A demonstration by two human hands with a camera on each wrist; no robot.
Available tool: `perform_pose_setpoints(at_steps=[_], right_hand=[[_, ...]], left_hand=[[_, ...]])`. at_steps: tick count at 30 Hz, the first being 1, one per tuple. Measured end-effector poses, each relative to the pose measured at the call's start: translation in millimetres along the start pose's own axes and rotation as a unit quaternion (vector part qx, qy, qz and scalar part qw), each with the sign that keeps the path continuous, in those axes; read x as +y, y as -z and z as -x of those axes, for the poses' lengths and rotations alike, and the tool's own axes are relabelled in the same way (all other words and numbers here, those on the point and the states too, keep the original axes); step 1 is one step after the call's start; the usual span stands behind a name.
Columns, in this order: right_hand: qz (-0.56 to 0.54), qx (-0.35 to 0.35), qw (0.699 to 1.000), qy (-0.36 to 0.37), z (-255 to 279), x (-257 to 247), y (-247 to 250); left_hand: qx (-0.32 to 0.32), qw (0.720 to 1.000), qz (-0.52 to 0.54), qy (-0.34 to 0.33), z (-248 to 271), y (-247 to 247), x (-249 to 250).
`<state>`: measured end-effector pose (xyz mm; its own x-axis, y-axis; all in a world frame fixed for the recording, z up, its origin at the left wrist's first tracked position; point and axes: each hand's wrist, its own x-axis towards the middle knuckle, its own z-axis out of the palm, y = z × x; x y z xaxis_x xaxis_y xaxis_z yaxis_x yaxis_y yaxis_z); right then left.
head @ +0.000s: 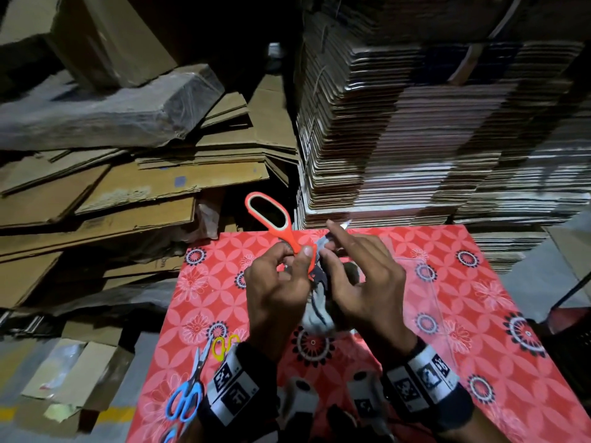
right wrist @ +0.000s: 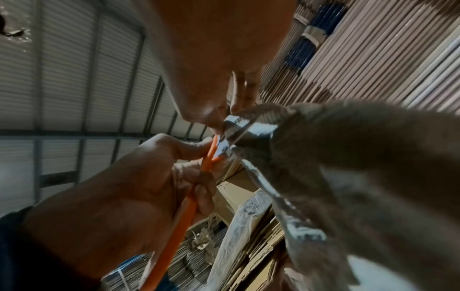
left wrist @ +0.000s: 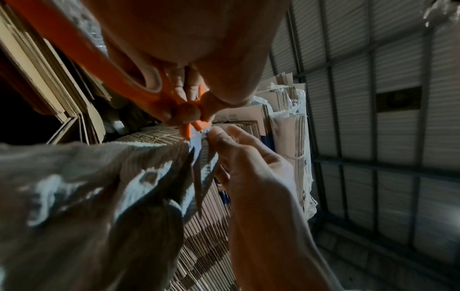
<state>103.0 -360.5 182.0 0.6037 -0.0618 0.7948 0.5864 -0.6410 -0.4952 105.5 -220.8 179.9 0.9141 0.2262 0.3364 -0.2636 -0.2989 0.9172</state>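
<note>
Orange scissors (head: 287, 236) above tabletop (head: 454, 302): left grip (head: 278, 289) grasps the handle, right grip (head: 361, 282) pinches grey cloth (head: 315, 314) around the blades.

orange scissors (head: 289, 238) x1 | yellow scissors (head: 225, 345) x1 | blue scissors (head: 195, 377) x1-2? | cloth (head: 316, 314) x1

Wearing dark sleeves (head: 460, 407); white bands (head: 233, 391) carrying black square markers (head: 403, 389) are wrapping both wrists. White camera boxes (head: 302, 399) are sitting just beside bands. Left hand (head: 278, 292), right hand (head: 361, 282) going bare.
</note>
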Motion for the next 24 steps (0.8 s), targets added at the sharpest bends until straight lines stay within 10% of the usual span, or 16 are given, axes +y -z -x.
perform_pose_setpoints(at_steps=[24], right_hand=[[-0.118,-0.005,0.985,-0.126,-4.0,9.6,2.7]], left_hand=[[0.001,0.993,-0.092,-0.07,3.5,-3.3,0.7]])
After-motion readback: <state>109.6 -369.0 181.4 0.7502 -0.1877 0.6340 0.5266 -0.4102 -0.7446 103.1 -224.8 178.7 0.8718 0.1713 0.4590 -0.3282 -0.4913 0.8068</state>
